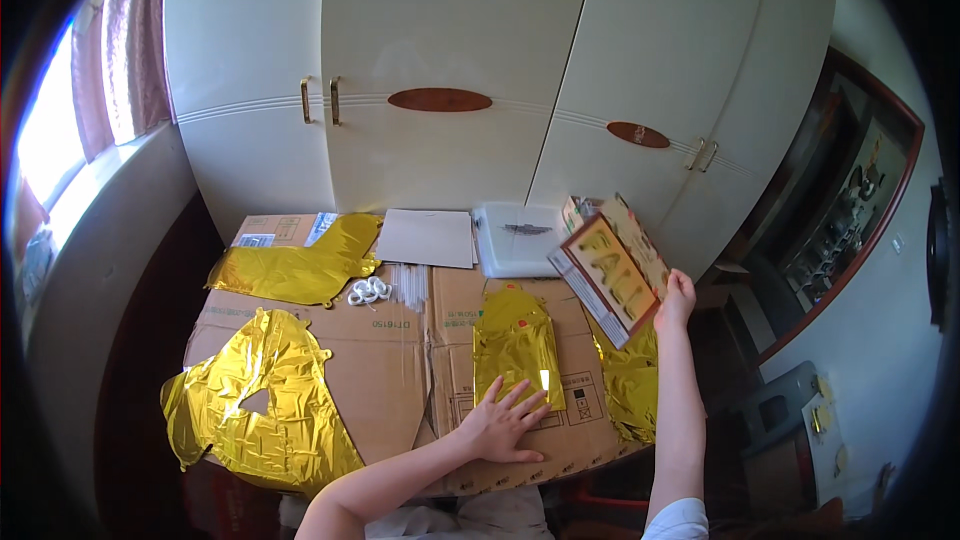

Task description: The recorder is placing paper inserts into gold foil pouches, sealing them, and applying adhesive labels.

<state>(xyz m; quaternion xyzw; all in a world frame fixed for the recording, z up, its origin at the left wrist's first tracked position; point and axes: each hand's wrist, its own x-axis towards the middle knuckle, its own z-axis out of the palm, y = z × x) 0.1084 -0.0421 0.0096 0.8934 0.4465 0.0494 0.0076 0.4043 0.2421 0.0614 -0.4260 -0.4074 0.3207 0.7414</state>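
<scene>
The open left hand (500, 427) spreads over the near end of the folded, shiny gold foil piece (513, 345), seemingly steadying it on the flat brown cardboard (372, 360), while the right hand (676, 303) grips the rectangular, red-bordered card packet (609, 280) edgewise, leaving its face uncovered.

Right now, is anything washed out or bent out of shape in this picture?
Head view: the window glares to plain white; the gold foil by the left hand shows a bright glint; the white cabinet leans and bends toward the rim; corners fall to black.
</scene>
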